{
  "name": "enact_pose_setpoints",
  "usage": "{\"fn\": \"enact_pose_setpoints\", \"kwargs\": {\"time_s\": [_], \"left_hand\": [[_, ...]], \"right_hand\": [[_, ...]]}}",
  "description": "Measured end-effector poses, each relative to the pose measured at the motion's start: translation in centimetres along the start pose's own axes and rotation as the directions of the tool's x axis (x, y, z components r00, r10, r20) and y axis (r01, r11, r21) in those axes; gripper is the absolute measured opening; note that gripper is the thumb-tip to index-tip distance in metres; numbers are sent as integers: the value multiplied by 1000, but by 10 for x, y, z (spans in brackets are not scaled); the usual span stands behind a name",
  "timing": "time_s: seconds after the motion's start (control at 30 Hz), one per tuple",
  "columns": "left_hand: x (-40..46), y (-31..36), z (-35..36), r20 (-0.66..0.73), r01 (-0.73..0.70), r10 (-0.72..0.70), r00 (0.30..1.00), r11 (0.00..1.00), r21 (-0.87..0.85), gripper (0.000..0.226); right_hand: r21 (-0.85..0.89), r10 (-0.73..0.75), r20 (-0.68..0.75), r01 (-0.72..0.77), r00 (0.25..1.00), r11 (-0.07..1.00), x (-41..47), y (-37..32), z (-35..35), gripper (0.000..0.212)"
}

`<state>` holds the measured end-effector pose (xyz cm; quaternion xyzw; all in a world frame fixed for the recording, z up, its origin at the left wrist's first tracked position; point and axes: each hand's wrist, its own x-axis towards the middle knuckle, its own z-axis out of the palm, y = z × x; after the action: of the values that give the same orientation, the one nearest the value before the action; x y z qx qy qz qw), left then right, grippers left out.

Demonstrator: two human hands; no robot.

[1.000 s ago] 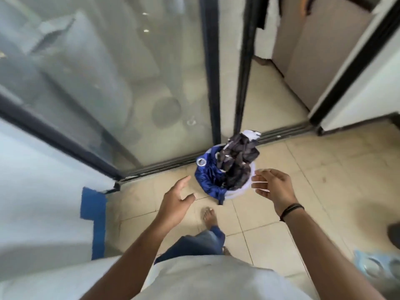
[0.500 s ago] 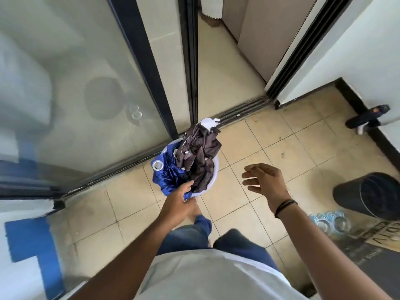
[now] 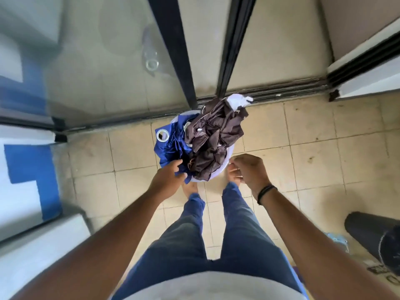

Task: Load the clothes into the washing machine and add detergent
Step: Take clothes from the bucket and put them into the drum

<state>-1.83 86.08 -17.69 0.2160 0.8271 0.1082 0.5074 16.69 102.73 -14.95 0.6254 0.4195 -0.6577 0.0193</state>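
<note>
Below, the left hand [image 3: 167, 178] fingers clamp blue cloth [image 3: 171, 146] at the white basket [image 3: 227, 161] rim. Right hand [image 3: 249, 169] fingers curl at the opposite rim; grip unclear.

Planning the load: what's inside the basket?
The basket holds a blue cloth and a brown one heaped above the rim, white fabric behind. Anything beneath is covered.

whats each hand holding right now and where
Left hand grips the blue cloth at its near edge. Right hand looks curled at the tub rim; hold unclear.
</note>
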Motion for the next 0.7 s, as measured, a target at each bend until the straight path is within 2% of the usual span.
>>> {"fn": "enact_pose_setpoints", "kwargs": {"time_s": [0.13, 0.3, 0.4, 0.47, 0.57, 0.63, 0.7], "left_hand": [[36, -21, 30, -7, 152, -153, 988, 985, -83, 56], [67, -40, 86, 65, 270, -262, 963, 946, -180, 56], [89, -43, 113, 95, 295, -281, 955, 931, -214, 46], [112, -43, 128, 106, 291, -274, 956, 932, -217, 35], [147, -41, 138, 109, 299, -281, 954, 926, -232, 29], [167, -42, 138, 71, 262, -252, 965, 932, -249, 24], [186, -44, 132, 30, 242, -243, 970, 934, -263, 29]], "right_hand": [[-275, 30, 107, 1, 994, 961, 65, 19, 13, 17], [-488, 85, 163, 6, 983, 873, 128, 55, 32, 20], [-560, 107, 222, 37, 969, 828, 168, 79, 44, 20], [-587, 109, 229, 48, 967, 808, 185, 85, 56, 20], [-606, 100, 233, 64, 967, 793, 212, 93, 73, 12], [-631, 52, 245, 119, 968, 766, 228, 100, 84, 21], [-679, 20, 269, 174, 963, 714, 243, 106, 90, 34]]}}
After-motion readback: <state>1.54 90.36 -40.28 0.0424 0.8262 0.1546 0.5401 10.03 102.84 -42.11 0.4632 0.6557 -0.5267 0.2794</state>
